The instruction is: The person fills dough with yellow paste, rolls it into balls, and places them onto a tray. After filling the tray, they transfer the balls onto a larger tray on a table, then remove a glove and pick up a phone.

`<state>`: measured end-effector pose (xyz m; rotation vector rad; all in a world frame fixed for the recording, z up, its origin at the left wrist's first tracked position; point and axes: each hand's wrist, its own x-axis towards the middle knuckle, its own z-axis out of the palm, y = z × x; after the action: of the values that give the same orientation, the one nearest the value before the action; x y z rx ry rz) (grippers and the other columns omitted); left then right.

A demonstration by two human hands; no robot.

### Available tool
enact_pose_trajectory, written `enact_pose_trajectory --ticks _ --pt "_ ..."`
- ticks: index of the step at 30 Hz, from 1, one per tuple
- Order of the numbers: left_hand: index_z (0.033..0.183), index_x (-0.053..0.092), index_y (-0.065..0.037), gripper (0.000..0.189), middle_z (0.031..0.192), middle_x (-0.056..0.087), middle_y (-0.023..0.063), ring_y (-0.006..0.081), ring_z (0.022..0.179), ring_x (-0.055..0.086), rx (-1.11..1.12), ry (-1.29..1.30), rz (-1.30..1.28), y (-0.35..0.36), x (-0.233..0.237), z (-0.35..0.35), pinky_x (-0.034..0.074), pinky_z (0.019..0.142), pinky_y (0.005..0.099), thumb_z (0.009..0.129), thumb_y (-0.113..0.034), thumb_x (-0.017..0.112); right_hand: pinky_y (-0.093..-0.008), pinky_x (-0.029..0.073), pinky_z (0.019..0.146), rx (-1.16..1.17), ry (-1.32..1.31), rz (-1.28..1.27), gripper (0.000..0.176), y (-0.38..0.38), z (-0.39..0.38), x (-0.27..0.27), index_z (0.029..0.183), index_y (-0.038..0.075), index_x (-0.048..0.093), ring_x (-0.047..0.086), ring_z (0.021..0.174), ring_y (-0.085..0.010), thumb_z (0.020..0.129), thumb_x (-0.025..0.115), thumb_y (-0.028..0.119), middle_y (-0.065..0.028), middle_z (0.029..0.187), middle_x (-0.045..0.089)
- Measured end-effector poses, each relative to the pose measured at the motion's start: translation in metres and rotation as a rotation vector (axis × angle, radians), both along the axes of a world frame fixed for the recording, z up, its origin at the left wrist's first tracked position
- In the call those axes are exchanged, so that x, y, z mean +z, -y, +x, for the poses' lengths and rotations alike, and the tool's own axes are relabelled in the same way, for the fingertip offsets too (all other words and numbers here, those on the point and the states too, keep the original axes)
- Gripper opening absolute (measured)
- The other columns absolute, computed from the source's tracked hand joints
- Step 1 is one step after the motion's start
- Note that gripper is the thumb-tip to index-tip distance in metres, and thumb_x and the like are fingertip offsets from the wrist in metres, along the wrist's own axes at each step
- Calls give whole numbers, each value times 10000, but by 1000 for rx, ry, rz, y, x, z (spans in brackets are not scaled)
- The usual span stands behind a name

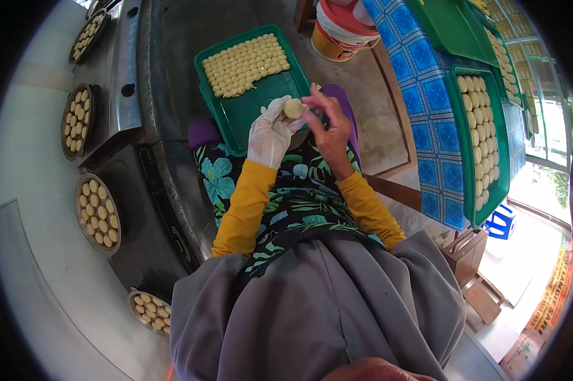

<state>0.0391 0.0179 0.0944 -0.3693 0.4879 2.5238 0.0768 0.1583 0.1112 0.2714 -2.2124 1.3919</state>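
Note:
A round pale dough ball [293, 108] sits in the fingers of my left hand [270, 134], which wears a clear plastic glove. My right hand [332, 132] is bare, its fingers apart and slightly blurred, with the fingertips close to the dough ball's right side. Beneath both hands a green tray [235, 124] rests at my lap. Its far half carries tight rows of small pale dough pieces [245, 63], and a few scraps lie near my left hand.
At left, several round pans [113, 238] of dough balls stand along a dark stove [148, 209]. On the right, a blue-checked table [439, 159] bears green trays, one [505, 146] filled with rounded dough pieces [480, 136]. A bucket [337, 38] is on the floor ahead.

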Motion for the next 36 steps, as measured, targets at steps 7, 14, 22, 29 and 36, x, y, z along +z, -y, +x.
enact_pose_trajectory --ticks 7,14,22,29,36 --pt "1191 574 59 286 1164 616 163 254 1032 625 5 -69 -130 0 1 4 543 817 367 964 -112 541 -353 424 908 59 61 0 529 -5 -6 0 1357 18 493 555 1043 -233 841 608 25 -67 1148 680" --pt "1171 600 55 266 1069 660 110 194 938 652 -1 -153 -249 -1 9 5 535 790 321 940 -71 557 -394 395 921 3 -88 356 545 -5 -3 6 1355 -1 489 544 1089 -257 825 615 19 -74 1195 651" --pt "1076 645 53 234 936 672 88 160 765 637 -16 -85 -350 -2 -6 2 521 677 284 881 -74 625 -395 400 911 32 -131 420 595 -8 1 1 1373 -7 463 545 1082 -271 800 622 8 -85 1182 655" --pt "1270 482 56 434 1165 571 151 257 992 573 -35 91 85 -6 -23 -8 467 922 435 973 -260 506 -401 391 959 126 -54 304 636 -14 1 1 1398 -20 422 543 1081 -286 800 632 30 -82 1181 656" --pt "1408 343 49 756 1449 367 263 389 1362 351 98 83 398 -32 5 -11 287 1136 513 961 -554 432 -406 332 1028 -82 74 -256 553 17 19 6 1436 -34 347 518 1152 -296 925 527 79 -144 1247 605"
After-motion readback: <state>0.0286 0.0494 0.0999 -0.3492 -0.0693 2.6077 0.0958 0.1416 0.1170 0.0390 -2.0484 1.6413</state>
